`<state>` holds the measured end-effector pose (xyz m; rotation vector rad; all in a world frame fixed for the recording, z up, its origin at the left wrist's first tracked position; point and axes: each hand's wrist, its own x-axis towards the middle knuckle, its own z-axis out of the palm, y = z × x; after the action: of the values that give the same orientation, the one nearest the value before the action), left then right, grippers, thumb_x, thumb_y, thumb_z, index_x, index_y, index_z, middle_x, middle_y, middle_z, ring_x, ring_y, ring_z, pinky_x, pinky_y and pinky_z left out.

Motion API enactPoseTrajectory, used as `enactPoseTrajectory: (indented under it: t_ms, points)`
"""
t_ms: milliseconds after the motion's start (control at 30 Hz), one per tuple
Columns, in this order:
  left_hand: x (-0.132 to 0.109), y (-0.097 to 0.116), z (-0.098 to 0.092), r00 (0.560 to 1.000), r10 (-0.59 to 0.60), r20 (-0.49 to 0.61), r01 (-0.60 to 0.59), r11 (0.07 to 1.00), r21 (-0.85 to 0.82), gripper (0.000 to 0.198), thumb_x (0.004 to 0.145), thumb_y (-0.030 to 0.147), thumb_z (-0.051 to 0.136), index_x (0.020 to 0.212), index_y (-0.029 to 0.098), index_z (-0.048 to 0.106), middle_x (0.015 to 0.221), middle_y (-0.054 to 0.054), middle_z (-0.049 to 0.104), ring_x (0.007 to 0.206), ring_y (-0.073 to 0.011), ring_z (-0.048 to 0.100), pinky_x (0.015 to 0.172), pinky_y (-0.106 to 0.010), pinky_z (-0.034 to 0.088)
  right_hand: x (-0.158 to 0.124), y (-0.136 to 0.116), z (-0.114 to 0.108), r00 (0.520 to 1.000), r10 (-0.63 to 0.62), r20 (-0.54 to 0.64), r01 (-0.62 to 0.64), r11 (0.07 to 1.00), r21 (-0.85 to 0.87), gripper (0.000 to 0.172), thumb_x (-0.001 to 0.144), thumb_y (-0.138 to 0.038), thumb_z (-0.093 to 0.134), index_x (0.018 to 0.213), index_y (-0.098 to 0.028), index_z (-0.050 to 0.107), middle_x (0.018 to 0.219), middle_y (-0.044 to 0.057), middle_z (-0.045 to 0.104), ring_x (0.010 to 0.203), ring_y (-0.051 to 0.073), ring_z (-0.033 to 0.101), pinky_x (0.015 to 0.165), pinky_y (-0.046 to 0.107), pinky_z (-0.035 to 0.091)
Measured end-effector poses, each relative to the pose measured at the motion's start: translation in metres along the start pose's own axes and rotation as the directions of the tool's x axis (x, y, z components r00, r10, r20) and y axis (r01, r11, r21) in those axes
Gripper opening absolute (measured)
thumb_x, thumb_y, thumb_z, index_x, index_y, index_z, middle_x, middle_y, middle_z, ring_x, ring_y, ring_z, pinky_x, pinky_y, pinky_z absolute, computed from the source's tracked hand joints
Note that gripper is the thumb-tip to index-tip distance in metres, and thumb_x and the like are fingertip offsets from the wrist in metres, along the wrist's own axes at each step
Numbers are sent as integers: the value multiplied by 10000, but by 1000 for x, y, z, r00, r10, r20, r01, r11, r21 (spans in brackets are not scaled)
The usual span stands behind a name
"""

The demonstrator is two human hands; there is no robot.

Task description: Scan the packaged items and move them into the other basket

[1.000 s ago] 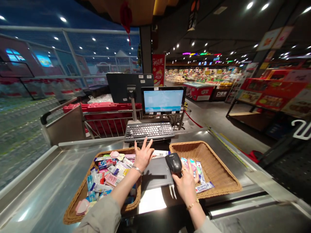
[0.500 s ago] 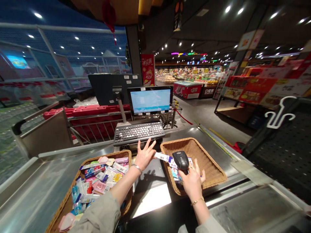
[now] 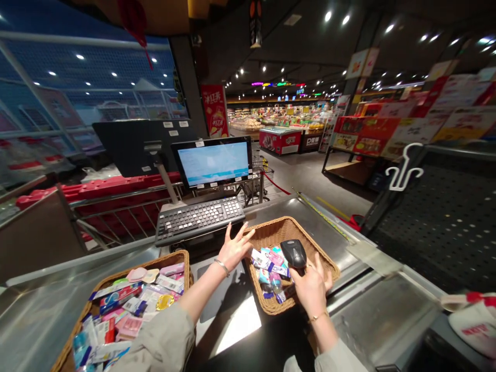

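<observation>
My left hand (image 3: 234,247) is over the left rim of the right wicker basket (image 3: 318,245). Its upper fingers stretch out, while thumb and a lower finger pinch the end of a slim white-and-blue toothpaste box (image 3: 262,259). In my right hand (image 3: 312,287) is a black handheld barcode scanner (image 3: 293,253), its head above that basket. Several small packs (image 3: 275,281) in blue, pink and white lie inside, under the scanner. Left of my left forearm, another wicker basket (image 3: 186,261) is full of toothpaste boxes, pink cases and other packets.
A black keyboard (image 3: 199,219) and a lit monitor (image 3: 213,163) stand behind the baskets, beside a second screen (image 3: 135,147) seen from the back. The metal counter (image 3: 263,212) runs around them. A white hook (image 3: 405,170) hangs on the black perforated panel at right.
My view has turned to the right, so the scene shifts left. My left hand has brought the toothpaste box further over the right basket. The scanner remains in my right hand.
</observation>
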<state>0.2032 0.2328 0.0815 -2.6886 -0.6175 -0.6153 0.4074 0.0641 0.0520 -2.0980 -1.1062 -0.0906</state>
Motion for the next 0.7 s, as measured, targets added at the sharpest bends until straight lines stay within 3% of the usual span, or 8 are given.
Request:
enactPoseTrajectory:
  t_ms: [367,533,700]
  points:
    - [23,19,34,965,221,143,-206,972,-113,97,883,305,607,955,322,668,1454,35,498,1466,-285,195,1080,-723,-138,13,19,-5,998,47,-42,-48,998,-32,348,798,-424,527,979,-200,723,1193,82,680,1362,312,360,1133,550,88]
    - [19,16,42,981,141,135,-131,988,-80,301,847,389,646,1144,351,618,1475,5,474,1465,-295,205,1082,-704,-173,15,22,-2,997,59,-40,-61,998,-27,360,796,-431,534,993,-196,721,1203,87,675,1366,311,361,1128,544,105]
    - [6,10,27,994,22,103,-15,998,-63,363,828,508,628,1144,330,631,1451,-34,504,1456,-304,237,1092,-703,-163,14,14,3,998,56,3,-56,998,-15,372,797,-425,527,1019,-192,714,1201,96,675,1377,312,343,1116,565,95]
